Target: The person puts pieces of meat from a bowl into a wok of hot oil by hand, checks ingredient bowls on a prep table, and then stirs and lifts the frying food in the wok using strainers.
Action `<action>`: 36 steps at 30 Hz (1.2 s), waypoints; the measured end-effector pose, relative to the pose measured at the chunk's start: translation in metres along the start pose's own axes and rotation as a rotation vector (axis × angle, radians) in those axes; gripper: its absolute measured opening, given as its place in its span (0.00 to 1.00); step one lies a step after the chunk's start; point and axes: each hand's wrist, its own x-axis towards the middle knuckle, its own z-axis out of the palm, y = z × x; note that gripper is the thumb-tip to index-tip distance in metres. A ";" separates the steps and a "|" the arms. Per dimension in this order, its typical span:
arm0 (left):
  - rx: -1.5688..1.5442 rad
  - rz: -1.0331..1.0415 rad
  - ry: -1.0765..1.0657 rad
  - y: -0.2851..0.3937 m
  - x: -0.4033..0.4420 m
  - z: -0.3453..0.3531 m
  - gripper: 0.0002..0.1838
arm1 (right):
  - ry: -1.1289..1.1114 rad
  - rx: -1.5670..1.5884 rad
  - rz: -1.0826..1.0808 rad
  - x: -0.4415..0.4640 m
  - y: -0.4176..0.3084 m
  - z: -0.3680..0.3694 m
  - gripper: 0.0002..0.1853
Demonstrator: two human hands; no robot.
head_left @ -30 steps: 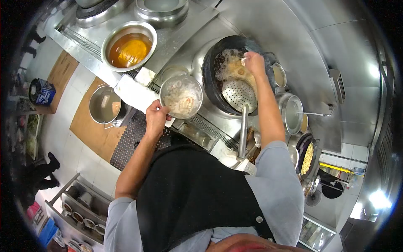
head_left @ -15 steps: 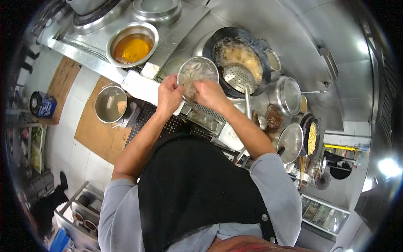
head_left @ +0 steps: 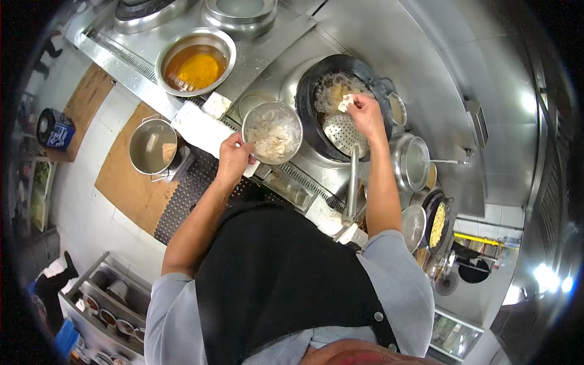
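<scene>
My left hand (head_left: 235,159) grips the near left rim of a metal bowl (head_left: 273,132) that holds pale, coated food pieces. Between the fingers of my right hand (head_left: 367,115) is a whitish food piece (head_left: 346,103), held above a black wok (head_left: 310,91). Bubbling oil (head_left: 336,89) with bits in it fills the wok. A perforated metal strainer (head_left: 344,132) rests in the wok's near side, its long handle pointing towards me.
A steel bowl of amber liquid (head_left: 196,66) stands on the counter at upper left. Below it are a white cloth (head_left: 201,129) and a pot of liquid (head_left: 153,147). Lidded pots (head_left: 410,162) and a pan of yellow food (head_left: 437,225) line the right side.
My right hand has moved from inside the bowl to above the wok, now with a food piece in its fingers. The bowl in my left hand has shifted slightly left and down.
</scene>
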 end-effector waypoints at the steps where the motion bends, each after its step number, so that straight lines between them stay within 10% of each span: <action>1: 0.009 -0.014 0.028 0.001 -0.001 0.000 0.07 | -0.017 0.003 0.000 0.010 0.012 0.003 0.13; 7: -0.052 -0.027 0.100 -0.010 0.002 -0.003 0.04 | -0.163 -0.487 0.010 0.055 0.035 0.022 0.22; 14: 0.011 0.042 0.033 0.020 -0.003 0.014 0.09 | -0.184 -0.147 -0.077 0.000 -0.066 0.035 0.13; 16: 0.157 0.299 0.032 0.035 -0.008 0.026 0.12 | -0.200 -0.478 -0.400 -0.041 -0.077 0.069 0.13; 18: 0.184 0.299 -0.011 0.042 -0.011 0.031 0.12 | -0.414 -0.701 -0.259 -0.063 -0.083 0.101 0.12; 20: 0.481 0.803 0.089 0.042 -0.010 0.036 0.11 | -0.388 -0.683 -0.168 -0.085 -0.106 0.119 0.09; 27: 0.409 0.563 -0.024 0.024 -0.019 0.039 0.10 | -0.164 -0.651 -0.123 -0.107 -0.097 0.111 0.09; 32: 0.550 0.586 0.038 0.010 -0.006 0.041 0.08 | -0.502 -0.707 -0.133 -0.090 -0.089 0.107 0.10; 36: 0.372 0.200 0.080 0.012 0.006 0.039 0.07 | -0.430 -0.535 -0.075 -0.059 -0.078 0.067 0.11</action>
